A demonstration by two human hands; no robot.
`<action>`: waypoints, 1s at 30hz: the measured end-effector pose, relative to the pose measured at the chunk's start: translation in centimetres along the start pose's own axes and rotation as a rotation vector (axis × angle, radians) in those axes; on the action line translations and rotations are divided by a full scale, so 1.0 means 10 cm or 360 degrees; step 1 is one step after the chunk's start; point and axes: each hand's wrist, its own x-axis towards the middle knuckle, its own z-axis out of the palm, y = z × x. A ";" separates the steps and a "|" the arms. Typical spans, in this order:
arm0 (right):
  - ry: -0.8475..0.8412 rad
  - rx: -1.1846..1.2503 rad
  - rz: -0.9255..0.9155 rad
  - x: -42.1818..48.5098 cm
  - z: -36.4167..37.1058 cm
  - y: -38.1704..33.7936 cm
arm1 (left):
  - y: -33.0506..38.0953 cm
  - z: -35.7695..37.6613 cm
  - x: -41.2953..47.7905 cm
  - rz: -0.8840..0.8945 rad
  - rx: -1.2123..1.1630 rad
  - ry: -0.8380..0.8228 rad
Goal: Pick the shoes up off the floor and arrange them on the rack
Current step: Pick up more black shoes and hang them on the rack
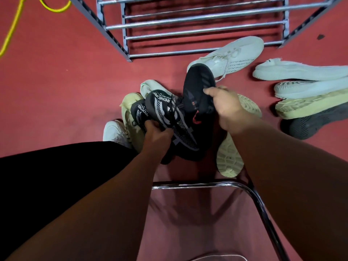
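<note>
My right hand (224, 104) grips a plain black shoe (197, 87) with a red mark, its toe pointing up toward the rack. My left hand (156, 134) holds a black shoe patterned in grey and white (169, 117), with a second patterned shoe (139, 112) beside it. Both hands are above a pile of cream-soled shoes (228, 161) on the red floor. The metal shoe rack (188, 27) stands ahead with bare bars.
A white sneaker (231, 55) lies against the rack's front bar. More white, cream and dark shoes (310, 91) are stacked at the right. A chrome chair frame (207, 184) sits below my arms. A yellow cord (13, 29) runs at top left.
</note>
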 end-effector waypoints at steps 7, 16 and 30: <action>0.0035 0.0101 0.0074 0.11 -0.12 0.20 | -0.05 -0.02 0.25 0.0013 0.0477 0.0490; 0.0093 0.0333 0.0244 -0.02 -0.69 0.23 | 0.28 0.65 -0.08 0.0429 0.0218 -0.0093; 0.0893 0.0261 0.0393 -0.09 -2.55 0.41 | 0.38 2.01 -0.53 -0.0041 -0.0240 -0.1093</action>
